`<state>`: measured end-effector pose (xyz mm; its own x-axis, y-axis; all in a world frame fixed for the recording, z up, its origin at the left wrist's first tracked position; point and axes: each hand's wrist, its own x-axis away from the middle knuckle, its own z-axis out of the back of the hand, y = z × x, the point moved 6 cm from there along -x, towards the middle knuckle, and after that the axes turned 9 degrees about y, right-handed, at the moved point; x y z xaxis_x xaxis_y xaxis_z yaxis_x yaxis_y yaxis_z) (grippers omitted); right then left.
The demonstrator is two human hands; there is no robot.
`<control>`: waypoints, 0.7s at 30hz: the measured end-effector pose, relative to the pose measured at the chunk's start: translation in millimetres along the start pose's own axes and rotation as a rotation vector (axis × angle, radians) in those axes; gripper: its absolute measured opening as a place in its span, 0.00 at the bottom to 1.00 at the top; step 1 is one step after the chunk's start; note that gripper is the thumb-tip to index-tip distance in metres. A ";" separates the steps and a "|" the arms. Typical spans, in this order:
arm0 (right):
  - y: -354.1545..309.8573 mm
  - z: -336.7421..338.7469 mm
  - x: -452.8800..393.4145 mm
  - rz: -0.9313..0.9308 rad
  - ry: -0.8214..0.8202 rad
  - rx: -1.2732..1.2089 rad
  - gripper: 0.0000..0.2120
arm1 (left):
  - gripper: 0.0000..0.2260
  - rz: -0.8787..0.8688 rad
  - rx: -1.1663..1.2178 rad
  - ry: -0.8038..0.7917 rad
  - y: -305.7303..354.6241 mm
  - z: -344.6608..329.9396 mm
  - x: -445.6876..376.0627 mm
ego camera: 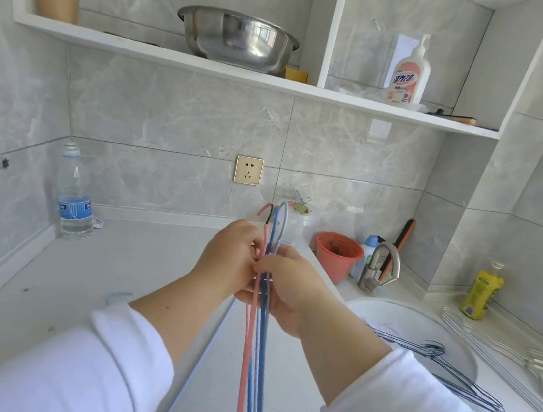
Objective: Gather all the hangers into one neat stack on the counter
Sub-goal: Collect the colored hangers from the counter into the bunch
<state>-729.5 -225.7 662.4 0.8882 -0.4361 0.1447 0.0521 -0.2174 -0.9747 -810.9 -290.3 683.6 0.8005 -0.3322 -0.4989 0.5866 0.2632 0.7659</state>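
Between both hands I hold a bunch of thin wire hangers (255,359), one pink and several blue, edge-on to the camera with their hooks pointing up near the wall. My left hand (228,262) grips them from the left and my right hand (287,287) pinches them from the right, above the white counter (80,284). More dark blue hangers (442,370) lie across the white basin (387,312) on the right. Several silver metal hangers (502,357) lie on the counter beyond the basin.
A water bottle (74,197) stands at the counter's back left. A red bucket (337,256), a tap (381,268) and a yellow bottle (481,290) stand near the basin. The shelf above carries a steel bowl (237,38), a paper cup and a soap dispenser.
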 end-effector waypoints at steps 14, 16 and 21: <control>15.6 24.7 -21.1 -0.041 0.210 -0.087 0.10 | 0.13 0.525 -0.807 -0.222 -167.7 71.6 32.7; 18.3 26.8 -24.9 -0.042 0.231 -0.079 0.09 | 0.16 0.559 -0.919 -0.371 -186.4 74.3 49.2; 25.1 23.6 -37.9 -0.041 0.271 -0.084 0.10 | 0.18 0.583 -0.950 -0.419 -200.6 61.0 63.3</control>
<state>-751.1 -194.0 628.5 0.7309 -0.6407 0.2350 0.0372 -0.3065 -0.9511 -885.4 -419.3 523.2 0.9776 -0.1640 0.1316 0.1457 0.9796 0.1384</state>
